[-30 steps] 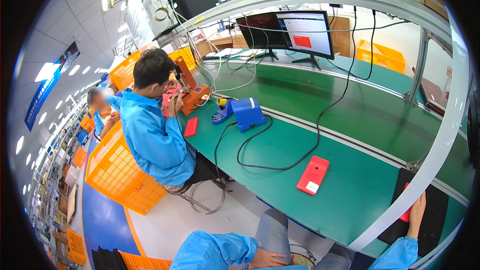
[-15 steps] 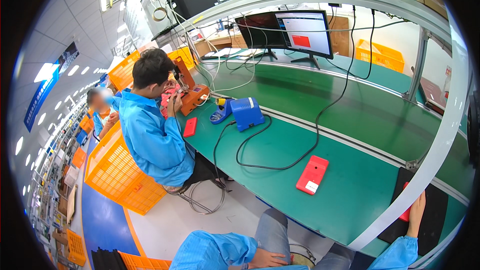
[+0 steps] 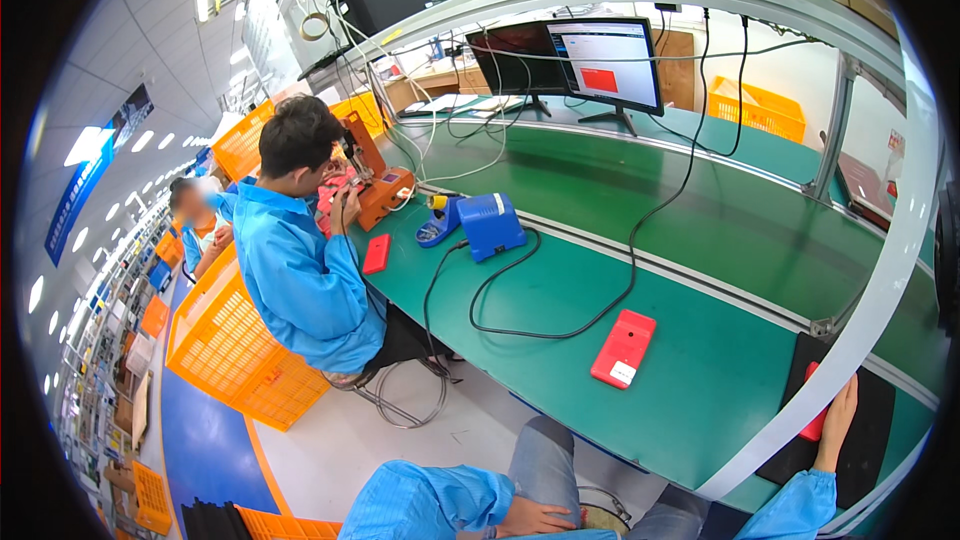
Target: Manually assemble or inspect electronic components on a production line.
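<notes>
My left hand (image 3: 540, 517) lies flat across my jeans near the lower edge, fingers stretched out and holding nothing. At the far right, my right hand (image 3: 838, 425) is closed along the right side of a red handheld device (image 3: 815, 426), which rests on a black mat (image 3: 872, 440). A pale upright strip in front hides part of this device, and my thumb is out of sight. A second red device (image 3: 625, 349), with a white label on its lower end, lies alone on the green bench (image 3: 530, 380) to the left of the mat.
A blue soldering station (image 3: 495, 228) and its iron stand (image 3: 437, 223) sit mid-bench, with a black cable (image 3: 575, 333) looping across. A co-worker (image 3: 305, 250) works at an orange fixture (image 3: 385, 195); another red device (image 3: 376, 254) lies beside them. Monitors (image 3: 603, 65) stand behind; the pale strip (image 3: 840, 330) crosses at right.
The view has shifted very slightly. Slightly more of the red device shows beside my right hand. My left hand stays in place.
</notes>
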Tool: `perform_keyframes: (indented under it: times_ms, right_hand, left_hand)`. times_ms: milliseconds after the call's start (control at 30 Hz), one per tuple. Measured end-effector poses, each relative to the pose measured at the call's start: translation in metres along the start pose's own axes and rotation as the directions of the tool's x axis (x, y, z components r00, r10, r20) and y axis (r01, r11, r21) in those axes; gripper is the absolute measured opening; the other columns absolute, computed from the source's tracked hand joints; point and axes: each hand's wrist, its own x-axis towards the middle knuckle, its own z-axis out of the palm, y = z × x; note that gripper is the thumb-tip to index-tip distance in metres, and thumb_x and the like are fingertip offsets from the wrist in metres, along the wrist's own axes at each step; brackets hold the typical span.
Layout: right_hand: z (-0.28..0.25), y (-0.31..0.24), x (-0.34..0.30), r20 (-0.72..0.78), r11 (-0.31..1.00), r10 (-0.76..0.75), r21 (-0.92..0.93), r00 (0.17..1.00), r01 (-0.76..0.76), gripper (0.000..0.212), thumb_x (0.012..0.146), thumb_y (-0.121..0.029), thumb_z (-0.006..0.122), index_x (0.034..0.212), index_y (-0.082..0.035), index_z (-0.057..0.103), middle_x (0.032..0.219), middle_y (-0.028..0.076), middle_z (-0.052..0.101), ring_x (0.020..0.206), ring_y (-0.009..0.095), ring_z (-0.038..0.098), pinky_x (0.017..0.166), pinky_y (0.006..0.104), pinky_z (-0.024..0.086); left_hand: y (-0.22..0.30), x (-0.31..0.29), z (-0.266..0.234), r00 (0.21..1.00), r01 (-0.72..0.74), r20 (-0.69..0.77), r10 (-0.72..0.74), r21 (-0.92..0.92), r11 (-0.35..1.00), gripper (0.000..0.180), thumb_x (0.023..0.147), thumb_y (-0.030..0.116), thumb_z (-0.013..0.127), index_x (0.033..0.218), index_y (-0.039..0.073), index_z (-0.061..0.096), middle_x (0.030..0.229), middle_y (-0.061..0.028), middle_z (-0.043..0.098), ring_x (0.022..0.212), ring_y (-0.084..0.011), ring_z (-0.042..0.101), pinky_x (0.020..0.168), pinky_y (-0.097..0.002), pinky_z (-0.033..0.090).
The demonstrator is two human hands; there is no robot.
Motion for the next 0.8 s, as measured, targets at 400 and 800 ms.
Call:
perform_keyframes:
  times_ms: [400,800]
  right_hand:
    - [0.007,0.013,0.001,0.019,1.0,-0.014,-0.016,1.0,0.014,0.036,0.1,-0.026,0.04,0.12,0.002,0.051,0.106,0.007,0.06,0.095,0.014,0.058,0.082,0.0274,0.046]
    - [0.027,-0.075,-0.002,-0.038,0.917,-0.033,-0.4,0.999,0.015,0.031,0.096,-0.021,0.042,0.112,-0.002,0.061,0.112,0.018,0.061,0.106,0.033,0.056,0.092,0.0392,0.044]
  left_hand:
    - [0.004,-0.005,-0.001,0.998,0.021,0.057,-0.019,-0.049,0.999,0.122,0.046,0.056,0.068,0.135,-0.014,0.023,0.142,-0.0261,0.026,0.139,-0.0421,0.011,0.112,-0.0592,0.006]
    - [0.023,-0.011,-0.003,0.982,0.19,0.077,-0.175,-0.291,0.938,0.084,0.068,0.049,0.053,0.134,-0.002,0.038,0.141,-0.0229,0.032,0.137,-0.0408,0.019,0.11,-0.0592,0.01]
